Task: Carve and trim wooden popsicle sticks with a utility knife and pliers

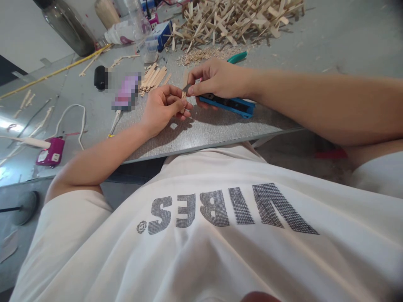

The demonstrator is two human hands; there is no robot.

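left hand: thumb and fingers pinched on a wooden craft stick, held toward two o'clock.
right hand: closed around a blue utility knife, whose handle points to four o'clock.
blade: close against the stick; contact too small to confirm.
loose craft sticks: at the left hand's eleven o'clock.
good trimming: likely short, light strokes, firm pinch, left thumb clear of the edge.
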